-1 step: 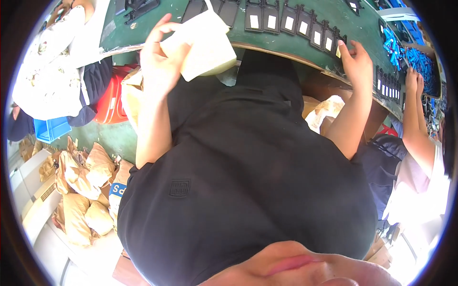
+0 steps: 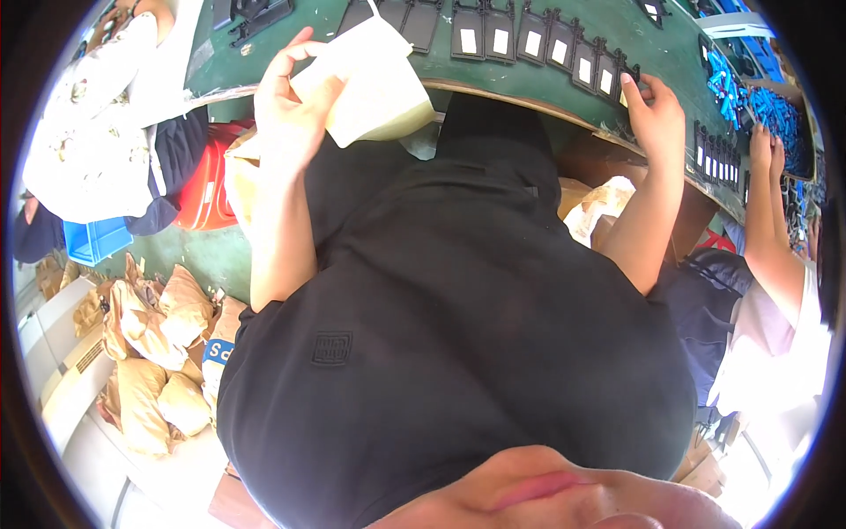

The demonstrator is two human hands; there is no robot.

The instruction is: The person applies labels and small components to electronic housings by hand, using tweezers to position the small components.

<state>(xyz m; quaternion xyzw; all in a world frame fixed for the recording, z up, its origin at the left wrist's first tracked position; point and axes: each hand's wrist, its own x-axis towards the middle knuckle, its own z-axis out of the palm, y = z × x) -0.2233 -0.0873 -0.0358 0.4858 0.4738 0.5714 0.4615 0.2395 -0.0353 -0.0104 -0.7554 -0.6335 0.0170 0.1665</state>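
My left hand (image 2: 295, 110) is closed on a pale yellow paper roll (image 2: 383, 88), gripping its left side between thumb and fingers. The roll hangs in front of the table edge, with a thin strip rising from its top. My right hand (image 2: 654, 110) is at the right end of a row of flat black plastic housings (image 2: 560, 44), several with white labels. Its thumb touches the last housing, and its index finger stands apart from the thumb. Part of that housing is hidden behind the hand.
The green table (image 2: 546, 93) curves across the top. More black parts (image 2: 718, 159) lie to the right, near a heap of blue pieces (image 2: 775, 115) and a co-worker's hands (image 2: 765, 150). Brown paper bags (image 2: 145, 388), a red container (image 2: 210, 181) and a blue bin (image 2: 97, 240) stand at left.
My left hand and the yellow roll have shifted slightly left and up. My right hand has moved a little to the left at the last housing.
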